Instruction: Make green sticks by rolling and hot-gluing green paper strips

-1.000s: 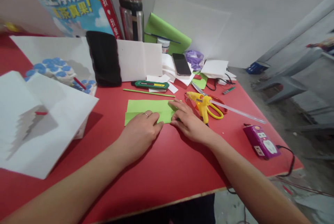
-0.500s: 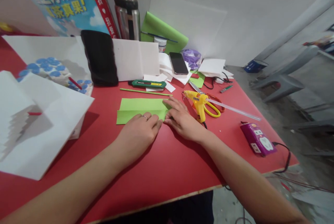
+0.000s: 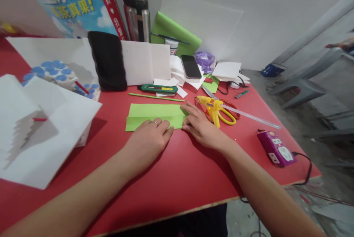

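Note:
A green sheet of paper (image 3: 155, 109) with a lengthwise fold lies flat on the red table (image 3: 166, 178). My left hand (image 3: 149, 137) rests on its lower edge, fingers curled and pressed down on the folded strip, a ring on one finger. At the paper's right end, my right hand (image 3: 200, 124) has its fingertips on the strip, thumb and fingers drawn together. Just behind the paper are a thin green strip (image 3: 156, 97) and a green cutter (image 3: 159, 89). A yellow glue gun (image 3: 211, 106) lies right of my right hand, over scissors (image 3: 228, 115).
A purple power box (image 3: 276, 148) sits at the right with its cord. White folded paper models (image 3: 66, 119) fill the left side. Behind stand a black phone-like object (image 3: 107, 62) and a steel flask (image 3: 136, 12); another phone (image 3: 190, 66) lies on papers.
My right hand has slid rightward along the green paper, widening the gap to my left hand. My left hand stays on the fold. The whole view has shifted slightly.

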Demonstrator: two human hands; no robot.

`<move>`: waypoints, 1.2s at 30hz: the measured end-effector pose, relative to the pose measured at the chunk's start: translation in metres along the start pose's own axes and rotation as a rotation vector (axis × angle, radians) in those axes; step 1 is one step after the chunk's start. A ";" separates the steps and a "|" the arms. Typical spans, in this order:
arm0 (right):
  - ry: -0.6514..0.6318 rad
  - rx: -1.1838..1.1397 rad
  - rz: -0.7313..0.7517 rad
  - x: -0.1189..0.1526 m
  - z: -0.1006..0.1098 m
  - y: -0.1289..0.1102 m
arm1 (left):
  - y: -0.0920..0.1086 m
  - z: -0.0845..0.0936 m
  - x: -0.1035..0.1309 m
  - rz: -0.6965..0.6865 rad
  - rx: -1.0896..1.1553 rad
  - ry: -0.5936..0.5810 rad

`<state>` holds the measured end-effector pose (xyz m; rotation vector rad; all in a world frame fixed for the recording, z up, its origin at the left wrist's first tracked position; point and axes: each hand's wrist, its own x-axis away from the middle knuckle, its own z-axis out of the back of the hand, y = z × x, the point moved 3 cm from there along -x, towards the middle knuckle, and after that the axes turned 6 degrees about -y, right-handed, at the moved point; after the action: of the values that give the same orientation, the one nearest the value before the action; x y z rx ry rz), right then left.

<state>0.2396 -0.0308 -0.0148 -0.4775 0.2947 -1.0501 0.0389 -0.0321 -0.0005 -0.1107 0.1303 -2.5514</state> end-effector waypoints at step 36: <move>0.125 0.000 -0.056 0.018 -0.004 0.014 | 0.002 0.000 -0.005 -0.005 -0.026 -0.030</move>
<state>0.2569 -0.0418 -0.0254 -0.4234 0.3940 -1.1370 0.0446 -0.0313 -0.0008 -0.1602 0.1520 -2.5519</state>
